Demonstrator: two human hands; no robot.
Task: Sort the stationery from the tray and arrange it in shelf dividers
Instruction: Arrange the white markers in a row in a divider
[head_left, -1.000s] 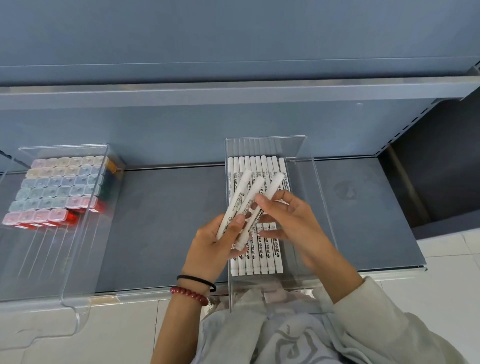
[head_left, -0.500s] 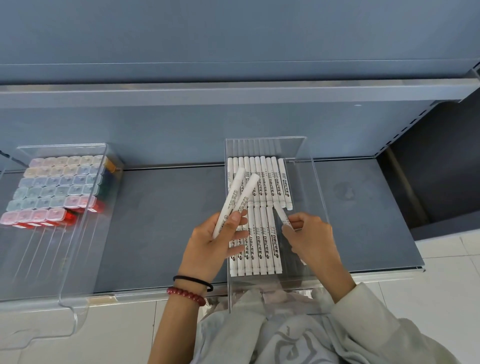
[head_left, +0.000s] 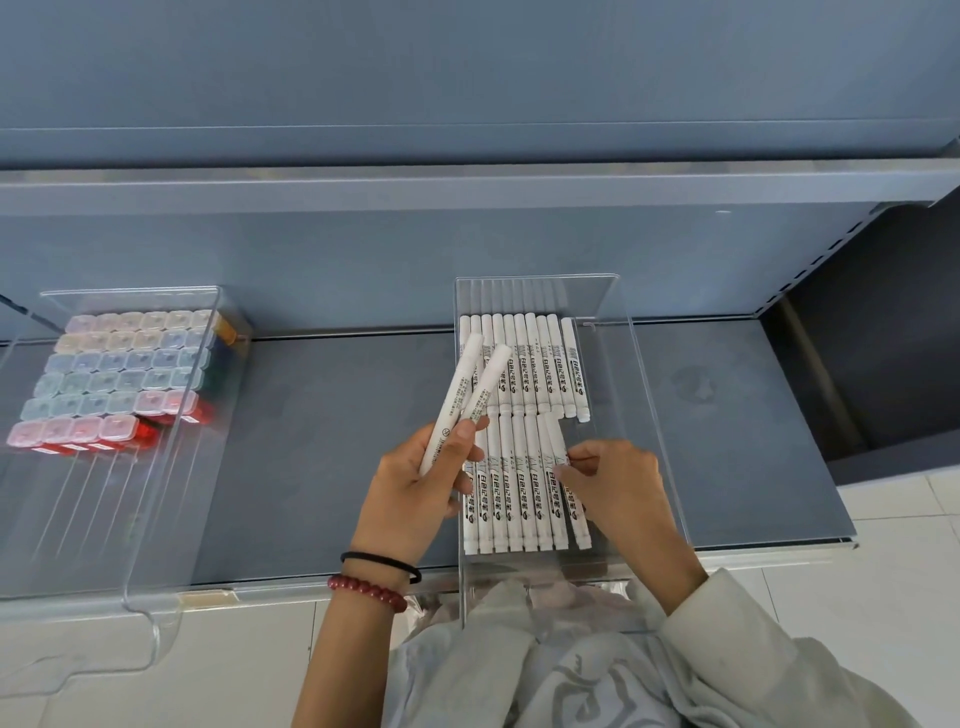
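My right hand (head_left: 618, 483) has taken one white marker (head_left: 579, 525) and pinches it down at the near row's (head_left: 511, 499) 3 o'clock end; my left hand (head_left: 415, 488) grips the two remaining markers (head_left: 464, 389).

white markers (head_left: 524, 374) with black print, grey shelf (head_left: 332, 441), red bracelet (head_left: 366, 591)

— Where are the white markers (head_left: 519, 374)?
— Two capped rows lie flat, end to end, in the clear divider (head_left: 618, 374), filling its left side.
— Any loose?
— A held pair (head_left: 470, 395) fans upward in the left hand (head_left: 415, 483); the front row's rightmost marker (head_left: 581, 514) lies slightly askew.
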